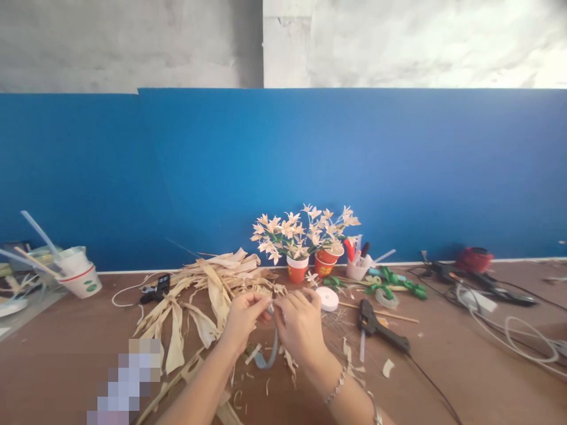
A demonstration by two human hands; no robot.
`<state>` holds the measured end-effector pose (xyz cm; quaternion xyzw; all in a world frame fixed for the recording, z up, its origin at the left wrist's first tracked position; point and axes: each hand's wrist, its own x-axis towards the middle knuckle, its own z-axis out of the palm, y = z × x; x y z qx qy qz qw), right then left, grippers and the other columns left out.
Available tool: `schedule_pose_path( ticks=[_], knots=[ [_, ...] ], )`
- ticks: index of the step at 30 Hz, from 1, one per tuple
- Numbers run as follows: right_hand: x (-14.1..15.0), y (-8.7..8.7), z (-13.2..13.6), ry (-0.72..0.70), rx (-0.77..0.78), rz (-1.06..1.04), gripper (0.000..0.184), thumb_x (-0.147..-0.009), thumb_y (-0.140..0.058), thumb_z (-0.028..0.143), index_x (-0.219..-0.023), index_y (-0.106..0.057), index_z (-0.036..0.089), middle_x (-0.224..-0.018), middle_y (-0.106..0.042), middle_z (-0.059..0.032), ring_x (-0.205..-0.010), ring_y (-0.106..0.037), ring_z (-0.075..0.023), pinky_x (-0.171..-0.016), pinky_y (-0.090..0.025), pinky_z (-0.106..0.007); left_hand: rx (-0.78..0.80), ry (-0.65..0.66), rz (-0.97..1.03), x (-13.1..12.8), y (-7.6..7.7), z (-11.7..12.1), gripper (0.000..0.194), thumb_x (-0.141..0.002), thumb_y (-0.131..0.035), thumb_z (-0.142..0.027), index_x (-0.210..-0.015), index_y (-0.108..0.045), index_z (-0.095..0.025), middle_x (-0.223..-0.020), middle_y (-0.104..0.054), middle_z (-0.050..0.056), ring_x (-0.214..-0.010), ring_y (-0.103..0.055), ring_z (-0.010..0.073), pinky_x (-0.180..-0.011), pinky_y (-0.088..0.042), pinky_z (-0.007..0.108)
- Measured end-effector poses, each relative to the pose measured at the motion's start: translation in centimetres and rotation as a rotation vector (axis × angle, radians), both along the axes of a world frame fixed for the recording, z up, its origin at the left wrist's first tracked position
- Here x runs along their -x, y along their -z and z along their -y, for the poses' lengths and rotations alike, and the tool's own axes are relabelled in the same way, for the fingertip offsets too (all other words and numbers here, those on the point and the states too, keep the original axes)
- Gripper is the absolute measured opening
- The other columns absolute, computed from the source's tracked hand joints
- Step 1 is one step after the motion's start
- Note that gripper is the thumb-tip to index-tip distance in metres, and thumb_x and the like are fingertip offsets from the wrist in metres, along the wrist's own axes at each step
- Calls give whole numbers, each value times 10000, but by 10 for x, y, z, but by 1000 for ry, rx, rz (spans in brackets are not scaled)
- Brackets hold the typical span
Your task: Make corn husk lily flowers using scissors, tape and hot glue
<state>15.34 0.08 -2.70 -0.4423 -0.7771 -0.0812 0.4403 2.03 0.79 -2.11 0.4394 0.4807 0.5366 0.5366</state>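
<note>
My left hand (246, 319) and my right hand (299, 323) meet over the middle of the table, fingertips pinched close together. Something small and pale sits between the fingertips; its kind is mostly hidden. A light blue-grey strip of tape (266, 360) curves down from beneath my right hand's fingers toward the tabletop. Dried corn husks (217, 289) lie in a heap behind and left of my left hand. Beyond my right hand is a roll of white tape (328, 298), and a black glue gun (381, 327) rests farther right.
Paper cups (297, 271) hold pale husk flowers (287, 230) at the back. Nearby stand a pen cup (357, 270) and green ribbon (394, 282). White cables (500, 330) sprawl at right; a white cup (82, 277) stands left. A blue partition (199, 171) closes the back.
</note>
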Motion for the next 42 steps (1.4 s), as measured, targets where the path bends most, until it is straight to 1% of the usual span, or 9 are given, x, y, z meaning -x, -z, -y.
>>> schedule_pose_path(
  ticks=[8,12,16,19,24,27,30,36,42],
  knots=[
    [-10,-20,1,-153,245,-158,136,-750,-586,104,-686,-658,201,-678,-673,4,-698,-576,-153,-876,-291,-370,-83,126,-142,16,-5,-7,208,-621,-728,-333,-651,-678,-132,-494,-636,6,-482,-560,124,-520,-452,230],
    [-17,-28,-2,-278,710,-389,50,-674,-629,167,-642,-666,176,-637,-672,-9,-608,-563,-143,-656,-389,-277,-120,208,-89,20,-7,-5,226,-584,-758,-335,-643,-663,-139,-546,-644,3,-470,-573,128,-504,-465,245],
    [-23,-32,-6,-448,1262,-660,132,-602,-665,275,-655,-641,157,-532,-618,18,-362,-320,-50,-406,-215,-211,-163,284,-58,19,-13,2,259,-583,-767,-356,-607,-621,-143,-554,-616,-9,-459,-573,123,-485,-454,238],
    [-24,-32,-8,-514,1431,-743,178,-574,-666,292,-677,-635,150,-560,-633,5,-361,-320,-45,-394,-186,-205,-202,297,-74,18,-17,6,270,-610,-750,-370,-599,-609,-140,-574,-610,-7,-469,-573,117,-488,-439,228],
    [-15,-29,-1,-241,862,-400,85,-652,-601,193,-723,-639,166,-666,-667,-15,-559,-532,-124,-631,-411,-277,-177,199,-142,13,-9,3,262,-662,-705,-364,-594,-571,-150,-452,-566,-26,-421,-518,100,-479,-401,212],
    [-8,-24,5,-77,380,-117,115,-670,-591,120,-753,-631,189,-714,-674,-14,-762,-594,-188,-936,-307,-432,-159,150,-163,9,0,-1,251,-672,-691,-361,-602,-571,-152,-450,-570,-23,-433,-518,106,-485,-407,217],
    [-4,-17,7,-5,164,29,94,-695,-578,96,-673,-602,184,-657,-654,-12,-727,-586,-180,-982,-229,-461,-130,122,-167,9,4,-4,242,-676,-682,-360,-605,-575,-155,-442,-567,-27,-434,-518,110,-485,-421,223],
    [-4,-17,6,-18,117,16,151,-709,-584,95,-596,-611,192,-602,-644,3,-661,-570,-149,-993,-220,-435,-133,194,-184,18,-1,-8,208,-618,-729,-325,-670,-656,-137,-578,-638,3,-517,-584,131,-540,-485,249],
    [-11,-27,3,-165,546,-185,144,-671,-581,116,-602,-680,196,-626,-682,4,-628,-564,-140,-859,-368,-361,-160,252,-172,24,-3,-8,242,-592,-758,-347,-649,-641,-143,-599,-636,3,-510,-594,135,-533,-496,261]
  ],
)
